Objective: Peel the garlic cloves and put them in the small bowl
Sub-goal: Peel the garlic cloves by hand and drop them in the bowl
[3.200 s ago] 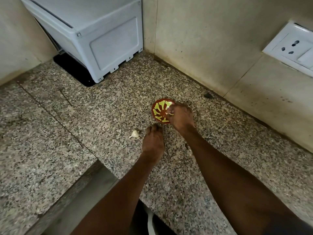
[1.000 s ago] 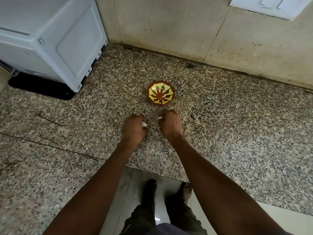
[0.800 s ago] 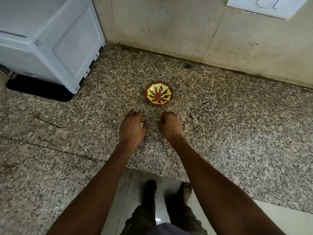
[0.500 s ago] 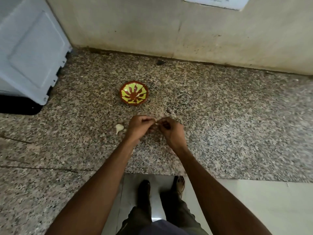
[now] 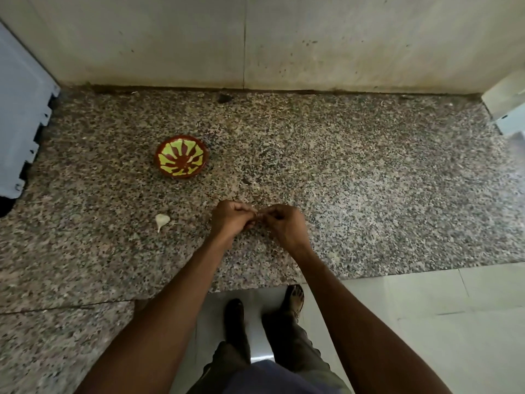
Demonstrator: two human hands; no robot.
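Observation:
A small red bowl (image 5: pixel 181 160) with a yellow pattern stands on the speckled granite counter (image 5: pixel 369 194). My left hand (image 5: pixel 233 217) and my right hand (image 5: pixel 285 224) meet fingertip to fingertip just above the counter, near its front edge, right of and nearer than the bowl. Both have curled fingers pinching something small between them; in an earlier frame it shows as a pale garlic clove, now hidden by the fingers. One unpeeled white garlic clove (image 5: pixel 162 220) lies on the counter left of my left hand.
A grey-white appliance (image 5: pixel 20 129) stands at the far left. A tiled wall (image 5: pixel 255 41) runs along the back, with a pale box (image 5: pixel 508 106) at the far right. A small dark speck (image 5: pixel 224 98) lies by the wall. Below the counter edge my feet (image 5: pixel 295 300) stand on pale floor tiles.
My hands have come together from apart, fingertips now joined on the small clove. The view has shifted so the bowl sits further left and the loose clove is uncovered.

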